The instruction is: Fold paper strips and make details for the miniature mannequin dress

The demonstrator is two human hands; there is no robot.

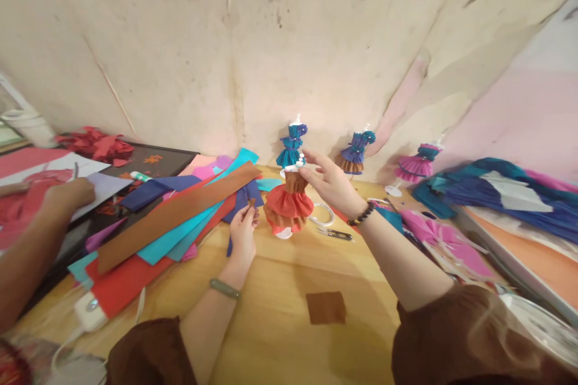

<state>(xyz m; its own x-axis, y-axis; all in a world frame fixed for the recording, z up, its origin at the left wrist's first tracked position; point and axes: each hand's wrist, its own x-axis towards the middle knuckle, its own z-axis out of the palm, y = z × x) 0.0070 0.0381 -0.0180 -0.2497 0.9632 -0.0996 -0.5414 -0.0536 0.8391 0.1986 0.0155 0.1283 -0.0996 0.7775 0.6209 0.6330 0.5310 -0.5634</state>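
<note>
My right hand (332, 183) is up at the top of a small mannequin (289, 204) dressed in a red and brown ruffled paper dress, its fingers pinched around the white beaded neck. My left hand (244, 228) is closed on the end of a dark blue paper strip (246, 195), just left of the dress. The mannequin stands on the wooden table (280, 289).
Long strips of brown, teal and red paper (171, 222) lie at left. Three more dressed mannequins (292, 144) (356, 151) (419, 162) stand by the wall. Snips (336, 233), a tape roll (323, 215) and a brown square (326, 307) lie near. Another person's arm (40, 222) works at far left.
</note>
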